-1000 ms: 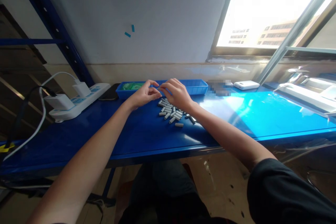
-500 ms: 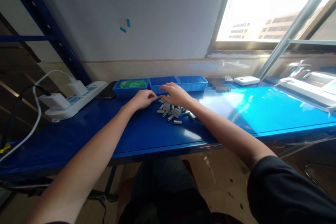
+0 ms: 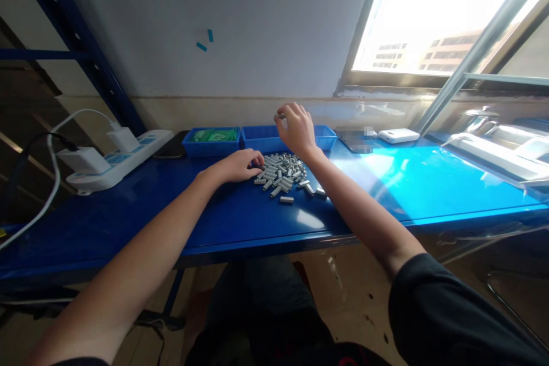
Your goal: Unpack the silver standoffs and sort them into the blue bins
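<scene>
A pile of several small grey cylinders (image 3: 283,176) lies on the blue table (image 3: 240,217). My left hand (image 3: 238,164) rests on the table at the pile's left edge, fingers curled and pinched on one piece. My right hand (image 3: 295,127) is raised above the middle blue tray (image 3: 261,139), fingertips pinched on a small grey piece. A left blue tray (image 3: 211,142) holds green items, and a third blue tray (image 3: 325,138) sits to the right, partly hidden by my right hand.
A white power strip (image 3: 115,161) with chargers and cables sits at the left. A dark phone (image 3: 170,148) lies beside the trays. A white box (image 3: 398,135) rests near the window. Blue shelving (image 3: 64,28) stands at the left.
My right hand has lifted from the pile up over the trays with a small piece. My left hand stayed low at the pile's left edge.
</scene>
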`<state>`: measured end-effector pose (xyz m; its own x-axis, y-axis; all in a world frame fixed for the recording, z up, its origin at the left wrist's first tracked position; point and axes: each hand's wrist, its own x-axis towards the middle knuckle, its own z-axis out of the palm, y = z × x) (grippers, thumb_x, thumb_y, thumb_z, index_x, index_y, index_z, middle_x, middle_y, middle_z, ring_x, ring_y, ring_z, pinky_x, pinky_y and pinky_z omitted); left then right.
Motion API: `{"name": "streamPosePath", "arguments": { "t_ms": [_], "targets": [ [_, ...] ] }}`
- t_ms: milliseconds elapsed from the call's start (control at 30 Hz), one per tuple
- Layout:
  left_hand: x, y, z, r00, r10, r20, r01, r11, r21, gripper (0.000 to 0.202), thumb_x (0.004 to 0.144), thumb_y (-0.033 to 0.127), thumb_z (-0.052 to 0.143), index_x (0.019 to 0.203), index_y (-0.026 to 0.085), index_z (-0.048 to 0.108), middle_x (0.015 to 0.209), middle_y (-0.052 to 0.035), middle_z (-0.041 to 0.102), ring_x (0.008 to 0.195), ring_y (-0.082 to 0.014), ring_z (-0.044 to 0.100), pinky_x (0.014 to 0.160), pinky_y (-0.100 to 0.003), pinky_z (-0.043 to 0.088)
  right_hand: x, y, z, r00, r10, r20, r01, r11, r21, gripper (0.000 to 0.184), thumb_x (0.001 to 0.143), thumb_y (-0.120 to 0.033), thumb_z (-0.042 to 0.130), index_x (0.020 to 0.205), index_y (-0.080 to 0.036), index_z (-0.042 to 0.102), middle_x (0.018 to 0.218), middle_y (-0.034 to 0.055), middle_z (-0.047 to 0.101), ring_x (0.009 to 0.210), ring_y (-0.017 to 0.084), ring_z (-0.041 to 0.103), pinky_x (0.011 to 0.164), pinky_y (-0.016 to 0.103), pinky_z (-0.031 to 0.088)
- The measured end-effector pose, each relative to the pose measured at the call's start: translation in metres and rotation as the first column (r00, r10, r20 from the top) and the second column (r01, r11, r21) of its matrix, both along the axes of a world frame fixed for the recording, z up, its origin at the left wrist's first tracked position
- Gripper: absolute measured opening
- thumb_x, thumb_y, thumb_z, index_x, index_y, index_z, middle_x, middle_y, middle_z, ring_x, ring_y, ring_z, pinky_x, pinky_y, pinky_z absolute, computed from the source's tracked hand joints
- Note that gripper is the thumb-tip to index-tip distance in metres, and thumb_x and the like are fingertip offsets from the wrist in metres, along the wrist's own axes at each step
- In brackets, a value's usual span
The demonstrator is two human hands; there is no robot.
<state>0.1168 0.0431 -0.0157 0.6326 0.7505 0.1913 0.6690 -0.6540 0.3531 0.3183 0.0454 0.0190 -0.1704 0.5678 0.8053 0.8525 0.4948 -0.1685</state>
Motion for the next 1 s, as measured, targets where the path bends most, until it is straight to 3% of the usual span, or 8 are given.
{"name": "streamPosePath", "arguments": {
  "t_ms": [100, 300, 433, 567, 667, 767, 900, 1000],
  "targets": [
    [0.004, -0.003, 0.001, 0.998, 0.013, -0.064, -0.010, 0.999, 0.039, 0.022, 0.077, 0.037, 0.054, 0.087, 0.020, 0.063, 0.090, -0.0056, 0.067, 0.082, -0.0201, 0.061, 0.071, -0.028, 0.044, 0.004, 0.002, -0.012, 0.994, -0.045, 0.097, 0.060, 0.987, -0.151, 0.023, 0.089, -0.028, 0.053, 0.107, -0.016, 0.062, 0.120, 0.0164, 0.058, 0.113, 0.033, 0.047, 0.090, 0.048, 0.040],
    [-0.004, 0.001, 0.004, 0.946, 0.161, 0.280, -0.154, 0.987, -0.046, 0.019, 0.078, 0.035, 0.056, 0.088, 0.019, 0.052, 0.076, -0.0007, 0.061, 0.072, -0.0164, 0.058, 0.067, -0.027, 0.043, -0.013, -0.023, -0.023, 0.914, 0.306, 0.265, -0.216, 0.922, -0.321, 0.027, 0.084, -0.028, 0.059, 0.109, -0.019, 0.063, 0.107, 0.0099, 0.064, 0.110, 0.028, 0.048, 0.088, 0.040, 0.038],
    [-0.006, 0.006, 0.005, 0.813, 0.221, 0.539, -0.172, 0.975, -0.140, 0.028, 0.077, 0.040, 0.061, 0.087, 0.020, 0.045, 0.067, 0.0036, 0.051, 0.063, -0.0125, 0.053, 0.062, -0.025, 0.043, -0.022, -0.026, -0.023, 0.895, 0.325, 0.304, -0.228, 0.921, -0.315, 0.023, 0.089, -0.032, 0.055, 0.105, -0.018, 0.063, 0.103, 0.0091, 0.065, 0.101, 0.025, 0.052, 0.084, 0.036, 0.037],
    [-0.002, 0.001, 0.009, 0.767, 0.213, 0.606, -0.108, 0.973, -0.204, 0.033, 0.080, 0.048, 0.058, 0.089, 0.019, 0.045, 0.071, 0.0014, 0.057, 0.065, -0.0127, 0.056, 0.064, -0.025, 0.045, -0.019, -0.026, -0.016, 0.938, 0.242, 0.251, -0.192, 0.960, -0.206, 0.024, 0.096, -0.032, 0.045, 0.103, -0.017, 0.062, 0.101, 0.0095, 0.065, 0.096, 0.024, 0.055, 0.082, 0.033, 0.037],
    [-0.003, -0.005, 0.014, 0.879, 0.173, 0.444, -0.107, 0.980, -0.169, 0.038, 0.084, 0.054, 0.050, 0.094, 0.018, 0.052, 0.079, -0.0039, 0.066, 0.071, -0.0160, 0.060, 0.066, -0.027, 0.046, -0.013, -0.022, -0.004, 0.989, 0.098, 0.108, -0.093, 0.994, -0.050, 0.029, 0.100, -0.031, 0.035, 0.112, -0.017, 0.058, 0.101, 0.0097, 0.064, 0.096, 0.022, 0.056, 0.085, 0.034, 0.038],
    [-0.005, -0.011, 0.017, 0.990, 0.109, 0.089, -0.100, 0.989, -0.107, 0.041, 0.076, 0.056, 0.059, 0.094, 0.019, 0.062, 0.082, -0.0039, 0.068, 0.072, -0.0182, 0.061, 0.063, -0.026, 0.043, -0.003, -0.007, 0.004, 0.998, -0.054, 0.021, 0.053, 0.998, 0.023, 0.030, 0.100, -0.028, 0.032, 0.118, -0.019, 0.055, 0.103, 0.0101, 0.063, 0.100, 0.024, 0.055, 0.087, 0.039, 0.039],
    [-0.004, -0.014, 0.017, 0.989, 0.057, -0.137, -0.070, 0.993, -0.096, 0.033, 0.075, 0.045, 0.060, 0.095, 0.021, 0.068, 0.085, -0.0034, 0.070, 0.072, -0.0182, 0.062, 0.060, -0.024, 0.042, 0.010, 0.010, -0.004, 0.973, -0.174, 0.149, 0.197, 0.967, -0.160, 0.023, 0.091, -0.026, 0.050, 0.107, -0.015, 0.062, 0.104, 0.0153, 0.064, 0.103, 0.033, 0.053, 0.086, 0.047, 0.041],
    [-0.005, -0.010, 0.014, 0.979, 0.102, -0.176, -0.109, 0.994, -0.030, 0.028, 0.075, 0.032, 0.057, 0.098, 0.021, 0.069, 0.091, -0.0040, 0.070, 0.075, -0.0182, 0.062, 0.061, -0.023, 0.042, 0.013, 0.007, -0.014, 0.976, -0.112, 0.189, 0.159, 0.953, -0.259, 0.028, 0.090, -0.028, 0.052, 0.111, -0.014, 0.062, 0.107, 0.0160, 0.064, 0.105, 0.035, 0.052, 0.085, 0.047, 0.041]
  ]
}}
